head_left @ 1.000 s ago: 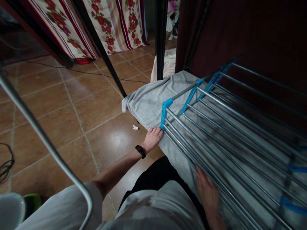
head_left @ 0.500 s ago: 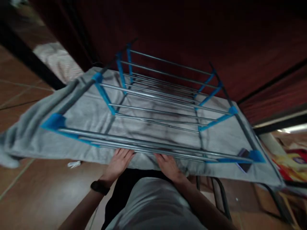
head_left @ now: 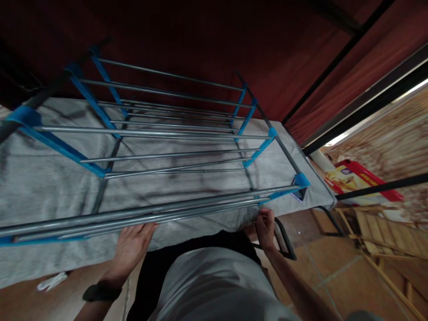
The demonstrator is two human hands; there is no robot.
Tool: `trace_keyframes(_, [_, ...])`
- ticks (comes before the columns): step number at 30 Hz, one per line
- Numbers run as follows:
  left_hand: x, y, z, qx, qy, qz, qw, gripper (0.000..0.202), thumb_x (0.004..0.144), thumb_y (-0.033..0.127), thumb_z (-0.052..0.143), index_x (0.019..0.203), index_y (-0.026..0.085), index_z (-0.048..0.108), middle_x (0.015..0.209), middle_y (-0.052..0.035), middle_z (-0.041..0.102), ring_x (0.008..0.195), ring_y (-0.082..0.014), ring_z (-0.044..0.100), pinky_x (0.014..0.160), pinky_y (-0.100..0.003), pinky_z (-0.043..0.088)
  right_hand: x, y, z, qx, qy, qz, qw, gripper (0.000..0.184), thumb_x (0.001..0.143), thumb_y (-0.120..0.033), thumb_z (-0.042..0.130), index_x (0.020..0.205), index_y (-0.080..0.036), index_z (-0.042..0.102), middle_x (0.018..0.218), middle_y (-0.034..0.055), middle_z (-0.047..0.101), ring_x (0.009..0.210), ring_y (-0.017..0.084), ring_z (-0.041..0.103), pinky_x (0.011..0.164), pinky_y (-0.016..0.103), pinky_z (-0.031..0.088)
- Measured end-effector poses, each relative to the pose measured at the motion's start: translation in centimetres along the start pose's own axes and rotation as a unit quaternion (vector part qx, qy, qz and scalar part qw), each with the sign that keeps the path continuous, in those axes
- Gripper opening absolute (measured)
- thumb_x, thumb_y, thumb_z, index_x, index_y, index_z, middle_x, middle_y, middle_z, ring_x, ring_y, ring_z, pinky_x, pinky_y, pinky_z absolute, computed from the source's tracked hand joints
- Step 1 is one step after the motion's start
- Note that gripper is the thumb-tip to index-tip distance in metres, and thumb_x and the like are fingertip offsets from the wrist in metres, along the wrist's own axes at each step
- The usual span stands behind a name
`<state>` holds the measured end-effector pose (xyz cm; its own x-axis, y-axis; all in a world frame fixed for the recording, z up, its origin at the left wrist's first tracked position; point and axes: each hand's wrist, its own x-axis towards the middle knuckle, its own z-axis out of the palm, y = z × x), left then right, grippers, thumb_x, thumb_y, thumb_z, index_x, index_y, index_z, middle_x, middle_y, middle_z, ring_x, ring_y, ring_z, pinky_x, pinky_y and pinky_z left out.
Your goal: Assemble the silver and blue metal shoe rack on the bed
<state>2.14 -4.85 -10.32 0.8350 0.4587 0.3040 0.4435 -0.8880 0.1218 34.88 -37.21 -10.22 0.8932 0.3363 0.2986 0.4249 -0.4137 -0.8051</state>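
A metal rack (head_left: pixel 174 133) with grey rods and blue plastic joints stands on a grey blanket (head_left: pixel 217 183). My left hand (head_left: pixel 133 243) lies at the rack's near lower rods, fingers stretched forward and fingertips hidden beneath them; it looks open. Beside the blanket's front edge, below the right end of those rods, my right hand (head_left: pixel 266 228) has its fingers curled in. What it holds, if anything, is hidden. A dark phone-like object (head_left: pixel 300 192) rests on the blanket under the rack's right front blue corner.
A dark red curtain (head_left: pixel 187 40) hangs behind the blanket. At right are a red and yellow box (head_left: pixel 361 180), black metal bars (head_left: pixel 381 185) and a wooden slatted frame (head_left: pixel 384 232). A black-framed chair part (head_left: pixel 284 240) is near my right hand. A white item (head_left: pixel 52 281) lies on the floor.
The view has swung right, bringing the box and wooden frame further in. My right hand has moved rightward along the rods and curled its fingers. My left hand stays at the rods.
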Motion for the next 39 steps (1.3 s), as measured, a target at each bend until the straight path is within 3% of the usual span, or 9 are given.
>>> trace_keyframes(2, [0.1, 0.0, -0.1, 0.003, 0.000, 0.001, 1.000, 0.046, 0.101, 0.043, 0.032, 0.101, 0.022, 0.072, 0.084, -0.0088, 0.070, 0.081, -0.0271, 0.062, 0.075, -0.037, 0.038, 1.2, 0.8, -0.4, -0.009, 0.022, 0.013, 1.000, 0.022, 0.091, -0.032, 0.044, 0.110, -0.022, 0.047, 0.099, 0.0038, 0.051, 0.090, 0.020, 0.052, 0.080, 0.036, 0.045])
trace_keyframes(7, [0.4, 0.2, -0.7, -0.014, -0.005, -0.014, 1.000, 0.050, 0.101, 0.046, 0.029, 0.100, 0.022, 0.072, 0.083, -0.0084, 0.071, 0.080, -0.0267, 0.062, 0.074, -0.037, 0.039, 2.7, 1.3, 0.1, -0.031, -0.011, 0.007, 0.999, 0.017, 0.087, -0.037, 0.052, 0.094, -0.022, 0.050, 0.093, 0.0029, 0.050, 0.089, 0.021, 0.049, 0.085, 0.039, 0.042])
trace_keyframes(20, [-0.2, -0.6, 0.2, -0.049, -0.007, -0.039, 0.998, 0.046, 0.098, 0.049, 0.034, 0.098, 0.024, 0.072, 0.084, -0.0079, 0.072, 0.078, -0.0268, 0.064, 0.073, -0.037, 0.041, 3.2, 1.6, 1.0, -0.047, -0.019, -0.001, 0.999, 0.019, 0.087, -0.039, 0.053, 0.091, -0.023, 0.044, 0.089, 0.0014, 0.046, 0.084, 0.020, 0.045, 0.080, 0.037, 0.042])
trace_keyframes(27, [-0.2, -0.7, 0.4, -0.029, 0.001, -0.016, 0.999, 0.045, 0.100, 0.047, 0.033, 0.100, 0.024, 0.072, 0.081, -0.0070, 0.072, 0.077, -0.0267, 0.065, 0.072, -0.036, 0.040, 3.6, 1.7, 1.2, -0.051, -0.021, -0.003, 0.998, 0.020, 0.086, -0.038, 0.053, 0.094, -0.022, 0.046, 0.090, 0.0019, 0.046, 0.085, 0.021, 0.045, 0.081, 0.039, 0.042])
trace_keyframes(39, [0.1, -0.1, -0.5, -0.070, -0.021, -0.005, 0.997, 0.040, 0.101, 0.044, 0.037, 0.097, 0.025, 0.072, 0.085, -0.0049, 0.073, 0.080, -0.0235, 0.065, 0.075, -0.035, 0.042, 3.5, 1.2, 1.1, -0.051, -0.018, 0.003, 0.999, 0.028, 0.084, -0.048, 0.057, 0.090, -0.022, 0.049, 0.089, 0.0034, 0.049, 0.082, 0.022, 0.048, 0.079, 0.042, 0.044])
